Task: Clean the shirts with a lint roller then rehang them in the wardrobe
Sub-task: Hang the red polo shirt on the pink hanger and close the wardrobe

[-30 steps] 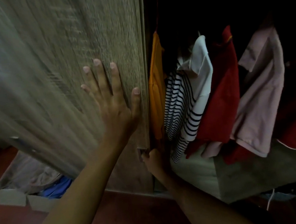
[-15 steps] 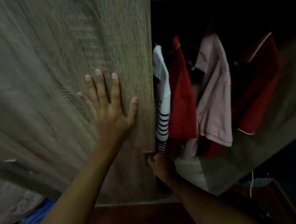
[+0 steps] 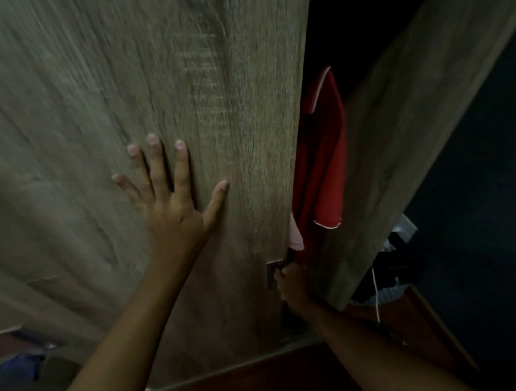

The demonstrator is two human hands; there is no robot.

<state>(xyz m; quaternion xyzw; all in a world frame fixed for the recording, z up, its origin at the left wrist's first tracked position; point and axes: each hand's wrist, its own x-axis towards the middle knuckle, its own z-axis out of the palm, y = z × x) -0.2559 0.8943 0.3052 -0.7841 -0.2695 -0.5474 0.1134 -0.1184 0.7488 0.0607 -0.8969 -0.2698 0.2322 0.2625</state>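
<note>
**While the door hides most of the rail, one red shirt shows**

Because the grey-brown wood-grain wardrobe door [image 3: 207, 74] fills most of my view and is smeared with blur, I see only a narrow dark opening [image 3: 348, 29] to its right. In it hangs a red shirt with white piping [image 3: 325, 157], its left side cut off by the door's edge. Below it a corner of a pale pink garment [image 3: 295, 239] peeps out. Anything hanging further left is hidden.

My left hand [image 3: 170, 210] lies flat on the door's face, fingers [image 3: 181, 171] straight and spread, thumb out wide, well left of the red shirt. My right hand [image 3: 290, 282] closes on the door's edge low down, thumb by a small grey metal pull [image 3: 270, 273], fingertips out of sight behind the edge. The pink corner hangs just above its knuckles, with the red shirt's lower part just beside it. A tilted wood-grain side panel [image 3: 416, 117] borders the opening on the right. Something blue [image 3: 11, 367] at lower left is too dim to name.
</note>
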